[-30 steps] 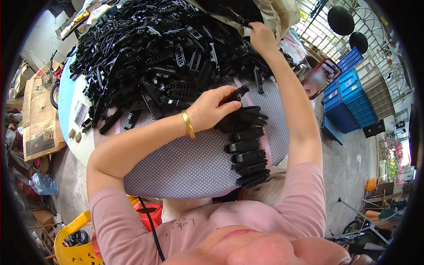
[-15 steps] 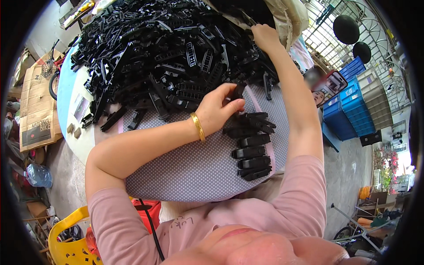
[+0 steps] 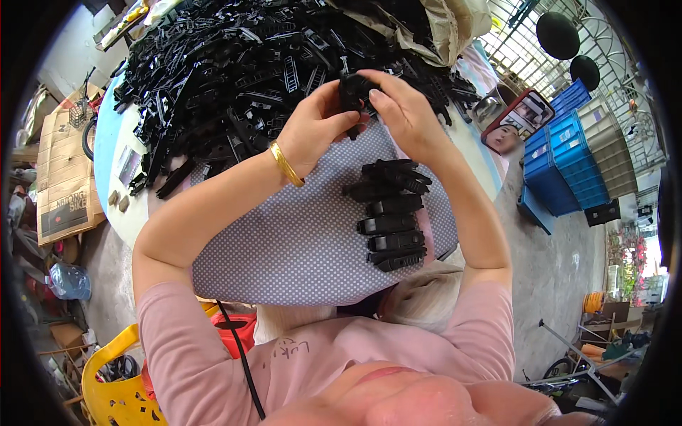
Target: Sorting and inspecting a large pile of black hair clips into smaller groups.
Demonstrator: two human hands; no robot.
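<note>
Over the table's middle, my left hand (image 3: pixel 312 131) pinches a black plastic part (image 3: pixel 351 96), thumb toward me. My right hand (image 3: pixel 406 117) meets it from the other side, thumb and fingertips closed at the part's right edge. Whether the right fingers hold a second small piece is hidden. A large pile of black plastic parts (image 3: pixel 206 85), some ladder-like, lies just beyond both hands. Nearer to me, several black parts (image 3: pixel 394 224) stand side by side in a row on the dotted grey cloth (image 3: pixel 284 234).
An opened sack (image 3: pixel 455 28) lies at the table's far right. A propped phone (image 3: pixel 524 117) and a metal cup (image 3: pixel 489 106) stand at the right edge. Blue crates (image 3: pixel 550 174) are stacked beyond. To the left are a cardboard box (image 3: pixel 64 177) and a yellow chair (image 3: pixel 106 366).
My right hand has come back from the sack's opening to the part in my left hand. The left hand has moved a little farther away and left, still holding the part.
</note>
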